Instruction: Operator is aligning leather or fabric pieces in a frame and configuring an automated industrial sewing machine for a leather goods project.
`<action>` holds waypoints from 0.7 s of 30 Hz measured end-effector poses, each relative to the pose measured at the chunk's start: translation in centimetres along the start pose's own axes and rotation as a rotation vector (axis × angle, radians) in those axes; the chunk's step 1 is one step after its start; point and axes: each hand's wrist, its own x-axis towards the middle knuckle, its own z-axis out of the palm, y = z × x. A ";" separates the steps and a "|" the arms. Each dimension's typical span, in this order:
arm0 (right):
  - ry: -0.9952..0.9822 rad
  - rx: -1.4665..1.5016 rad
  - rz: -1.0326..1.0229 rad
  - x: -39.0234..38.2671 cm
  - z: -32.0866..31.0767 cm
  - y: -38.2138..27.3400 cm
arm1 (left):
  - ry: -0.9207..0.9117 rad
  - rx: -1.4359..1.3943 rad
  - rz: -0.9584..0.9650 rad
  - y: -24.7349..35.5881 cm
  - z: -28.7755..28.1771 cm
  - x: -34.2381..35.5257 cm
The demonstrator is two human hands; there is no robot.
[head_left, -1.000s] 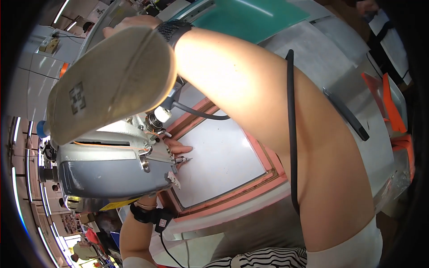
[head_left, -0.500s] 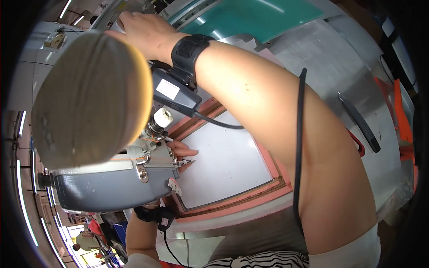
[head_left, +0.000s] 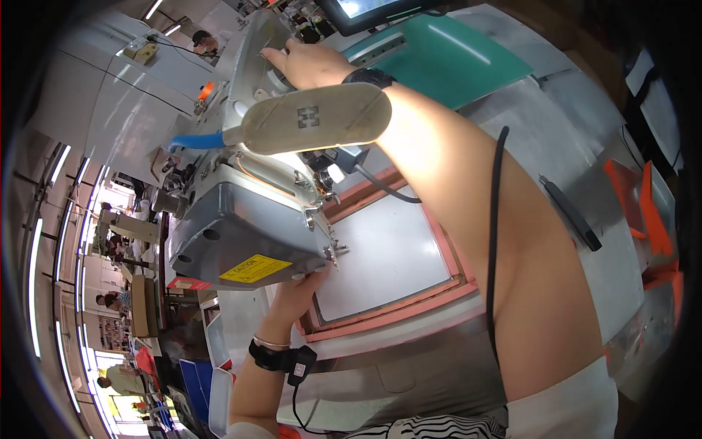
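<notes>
A grey sewing machine (head_left: 245,223) with a yellow label slants across the middle left. My left hand (head_left: 298,291) is at the underside of its head, fingertips against the lower edge; the rest of the fingers is hidden. Beside them is the needle and presser foot area (head_left: 335,254). My right hand (head_left: 314,64) reaches to the far part of the machine, thumb stretched out and apart from the fingers, nothing visible in it. An oblong lamp (head_left: 318,117) on a blue neck shines onto my right forearm. Below lies a white plate (head_left: 391,256) inside a pink frame (head_left: 376,322).
A green sheet (head_left: 453,62) lies at the back, below a screen (head_left: 373,9). On the metal table at right rests a dark-handled tool (head_left: 574,216), with orange pieces (head_left: 647,201) beyond. A black cable (head_left: 494,241) crosses my right arm. People work in the background.
The view has shifted, showing more of the machine. My left fingers, earlier beside the needle, are now at the head's lower edge. My right hand has moved, with its thumb stretched out.
</notes>
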 end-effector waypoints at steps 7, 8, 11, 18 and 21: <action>0.206 0.189 -0.095 -0.5 1.0 3.2 | 0.063 0.161 0.226 1.6 3.9 -1.8; 0.130 0.224 -0.073 -0.6 0.7 2.6 | 0.176 0.268 0.344 1.7 4.3 -2.0; 0.100 0.232 -0.078 -2.2 -0.4 2.4 | 0.275 0.339 0.450 2.0 4.4 -2.7; 0.202 0.229 0.048 -8.7 -6.2 10.9 | 0.158 -0.022 0.375 5.1 5.4 -10.0; 0.301 0.277 0.146 -11.4 -8.0 14.2 | 0.009 -0.160 0.401 4.9 6.9 -12.5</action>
